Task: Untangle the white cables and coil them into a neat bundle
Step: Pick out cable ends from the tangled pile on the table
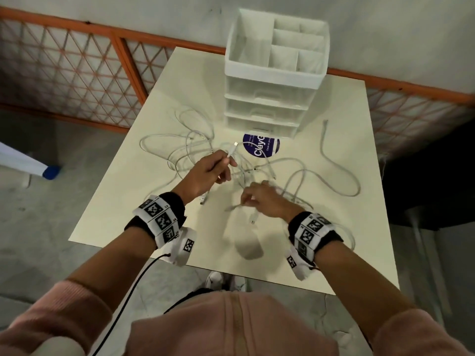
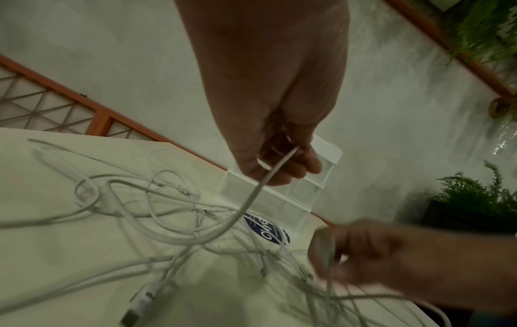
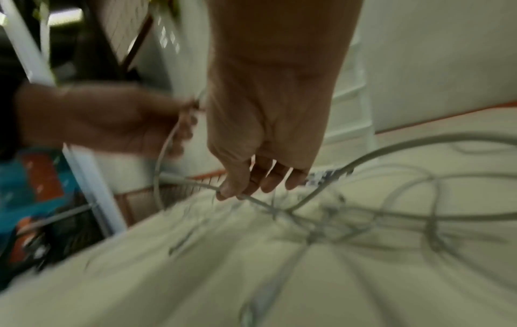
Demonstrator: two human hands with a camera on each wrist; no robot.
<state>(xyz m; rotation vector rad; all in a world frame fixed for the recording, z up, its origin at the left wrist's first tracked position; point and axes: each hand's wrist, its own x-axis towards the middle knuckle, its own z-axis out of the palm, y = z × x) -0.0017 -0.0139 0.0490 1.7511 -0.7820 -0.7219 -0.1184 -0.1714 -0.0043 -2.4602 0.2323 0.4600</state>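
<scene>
Several white cables (image 1: 195, 150) lie tangled across the cream table (image 1: 144, 214). My left hand (image 1: 226, 163) is lifted above the tangle and pinches one cable just behind its plug (image 1: 234, 145). In the left wrist view that cable (image 2: 251, 197) runs down from my left hand (image 2: 279, 163) into the heap. To the right and lower, my right hand (image 1: 246, 199) pinches another strand of the tangle. The blurred right wrist view has that strand (image 3: 196, 183) held between thumb and fingers of my right hand (image 3: 238, 192). One cable end (image 1: 253, 218) dangles below the right hand.
A white drawer organiser (image 1: 275, 73) stands at the table's back, with a round blue sticker (image 1: 261, 146) in front of it. One loose cable (image 1: 325, 150) snakes along the right side. An orange lattice fence (image 1: 77, 73) runs behind the table.
</scene>
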